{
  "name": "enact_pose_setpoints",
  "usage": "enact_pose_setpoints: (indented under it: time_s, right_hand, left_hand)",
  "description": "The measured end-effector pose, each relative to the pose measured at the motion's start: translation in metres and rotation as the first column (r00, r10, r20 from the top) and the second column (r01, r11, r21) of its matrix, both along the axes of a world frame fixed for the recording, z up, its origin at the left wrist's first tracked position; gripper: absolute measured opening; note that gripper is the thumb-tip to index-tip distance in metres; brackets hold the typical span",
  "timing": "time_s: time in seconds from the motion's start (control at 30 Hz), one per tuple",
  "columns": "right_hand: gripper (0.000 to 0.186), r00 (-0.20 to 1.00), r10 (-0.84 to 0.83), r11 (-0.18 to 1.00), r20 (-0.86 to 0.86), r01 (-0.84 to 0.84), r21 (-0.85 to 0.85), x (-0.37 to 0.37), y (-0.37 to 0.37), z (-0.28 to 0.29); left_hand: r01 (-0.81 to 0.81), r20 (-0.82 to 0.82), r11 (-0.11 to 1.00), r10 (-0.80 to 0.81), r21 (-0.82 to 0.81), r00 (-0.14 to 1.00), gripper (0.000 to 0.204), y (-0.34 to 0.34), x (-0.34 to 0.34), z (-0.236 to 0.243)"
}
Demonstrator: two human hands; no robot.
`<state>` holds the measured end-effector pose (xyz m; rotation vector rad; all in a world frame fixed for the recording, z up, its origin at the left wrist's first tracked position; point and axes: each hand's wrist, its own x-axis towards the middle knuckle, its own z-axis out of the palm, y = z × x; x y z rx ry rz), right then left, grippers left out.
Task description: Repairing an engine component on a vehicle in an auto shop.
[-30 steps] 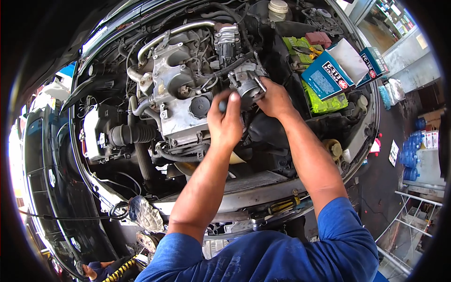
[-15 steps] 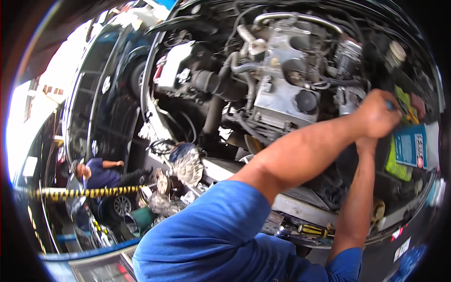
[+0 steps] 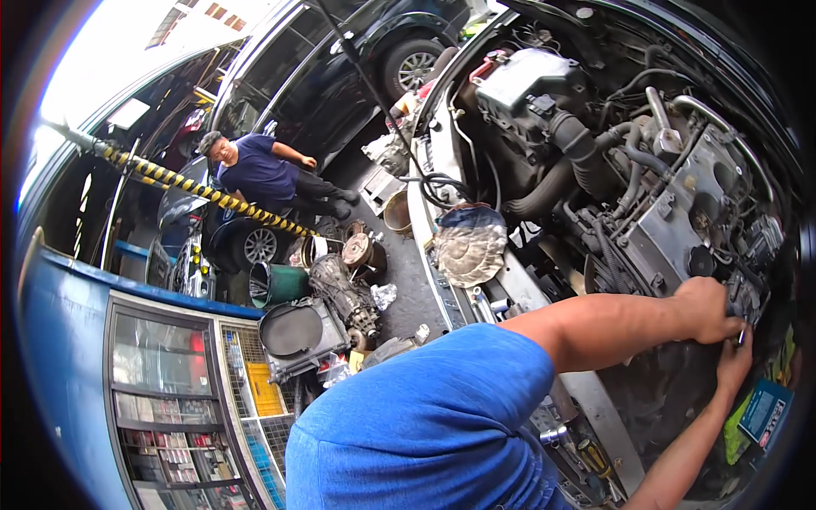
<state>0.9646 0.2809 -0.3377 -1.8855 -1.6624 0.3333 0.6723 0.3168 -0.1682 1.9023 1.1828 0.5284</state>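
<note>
At the right of the view, my left hand [image 3: 704, 308] is closed at a metal part on the engine [image 3: 692, 212]; what is in its grip is hidden. Just below it, my right hand [image 3: 733, 357] has curled fingers by a small shiny metal piece [image 3: 743, 337], too small to identify. The black oil cap [image 3: 699, 262] sits just above my left hand. A ribbed intake hose [image 3: 576, 149] runs from the airbox [image 3: 527, 81]. Beside my hands at the far right are a blue box [image 3: 762, 416] and a lime-green item [image 3: 736, 429].
A co-worker [image 3: 255, 170] in dark blue is at the left near a striped pole [image 3: 191, 187]. A crumpled cloth [image 3: 467, 246] lies on the front edge [image 3: 425, 204] of the car. A transmission [image 3: 340, 302], a green bucket [image 3: 272, 285] and tools [image 3: 586, 455] are also around.
The view has swung left, so the engine and my hands now appear farther right and the co-worker shows larger. Both hands remain together at the engine's metal part.
</note>
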Motion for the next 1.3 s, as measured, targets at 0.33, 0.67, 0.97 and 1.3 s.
enact_pose_setpoints:
  time_s: [0.33,0.67,0.97,1.3]
  right_hand:
    - [0.05,0.998,0.041,0.972,-0.046,-0.05,-0.228,0.03,0.004,-0.01]
    - [0.046,0.893,-0.189,0.975,-0.408,0.22,0.03,0.018,0.002,-0.042]
    - [0.044,0.975,-0.041,0.99,-0.218,0.07,0.127,-0.072,0.016,0.036]
    - [0.03,0.881,-0.205,0.956,-0.426,0.274,0.108,-0.08,-0.009,0.08]
  left_hand:
    - [-0.011,0.21,0.993,-0.015,0.12,0.978,0.041,0.001,0.039,-0.015]
    - [0.133,0.813,0.991,-0.102,0.03,0.573,0.026,0.028,0.147,-0.044]
    - [0.181,0.705,0.981,-0.175,0.068,0.688,0.019,0.02,0.139,-0.021]
    - [0.433,0.714,0.898,-0.252,-0.079,0.653,0.015,0.026,0.124,-0.01]
